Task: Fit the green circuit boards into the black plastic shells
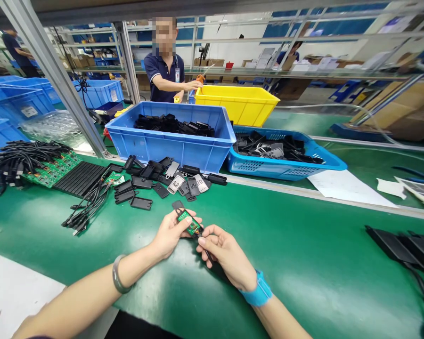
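Above the green worktop, my left hand (pixel 170 234) grips a small black plastic housing with a green circuit board (pixel 189 223) seated in it, thumb pressed on the board. My right hand (pixel 223 252) pinches the black cable (pixel 209 256) at the board's near end, where thin coloured wires show. Its fingers are closed round the cable, and the rest of the cable is mostly hidden behind them. Just beyond my left fingers lies a dark flat cover piece (pixel 177 205). Past it are scattered black housings (pixel 141 203) and grey printed covers (pixel 175 184).
A blue bin (pixel 166 149) and a blue basket (pixel 268 165) of black parts stand behind, with a yellow bin (pixel 236 106) beyond. Circuit boards with bundled cables (pixel 53 165) lie left. Finished-looking black units (pixel 403 247) sit right. A co-worker (pixel 164 70) stands opposite.
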### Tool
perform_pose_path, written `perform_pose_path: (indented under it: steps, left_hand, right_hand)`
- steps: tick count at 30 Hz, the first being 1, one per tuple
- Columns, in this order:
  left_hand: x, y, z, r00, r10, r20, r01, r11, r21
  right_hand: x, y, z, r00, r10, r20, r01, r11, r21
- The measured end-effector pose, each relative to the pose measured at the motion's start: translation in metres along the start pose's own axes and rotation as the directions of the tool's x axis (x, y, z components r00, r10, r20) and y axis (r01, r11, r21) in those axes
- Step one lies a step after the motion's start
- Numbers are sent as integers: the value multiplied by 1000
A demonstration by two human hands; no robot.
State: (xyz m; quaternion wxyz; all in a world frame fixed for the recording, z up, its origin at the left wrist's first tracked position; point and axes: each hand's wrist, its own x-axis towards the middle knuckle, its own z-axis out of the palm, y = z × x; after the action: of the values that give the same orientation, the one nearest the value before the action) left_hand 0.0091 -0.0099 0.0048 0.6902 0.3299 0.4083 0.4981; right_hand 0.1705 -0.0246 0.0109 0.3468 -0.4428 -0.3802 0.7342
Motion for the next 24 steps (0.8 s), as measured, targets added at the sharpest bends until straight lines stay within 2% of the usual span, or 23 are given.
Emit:
perform_pose_path:
  steps: [5, 10, 18, 21, 24]
  left_hand:
    - [1, -2, 0, 1000, 12, -14, -12, 1000, 18]
    - [0, -1, 0, 999, 16, 30, -17, 1000, 14]
    - [2, -3, 1, 997, 80, -18, -78, 992, 103]
    - [1, -3, 0, 985, 168, -41, -158, 972, 173]
    - [-1, -2, -1, 972, 233, -35, -217, 944, 249]
  right_hand:
    - [2, 1, 2, 1000, -16, 0, 16, 1000, -7]
    - [5, -4, 0, 1000, -17, 6, 17, 999, 40]
    - [7, -4, 3, 998, 7, 57, -15, 992, 129]
    - [7, -1, 5, 999, -9, 52, 4, 996, 89]
    - [5, 0, 4, 998, -29, 51, 32, 998, -54]
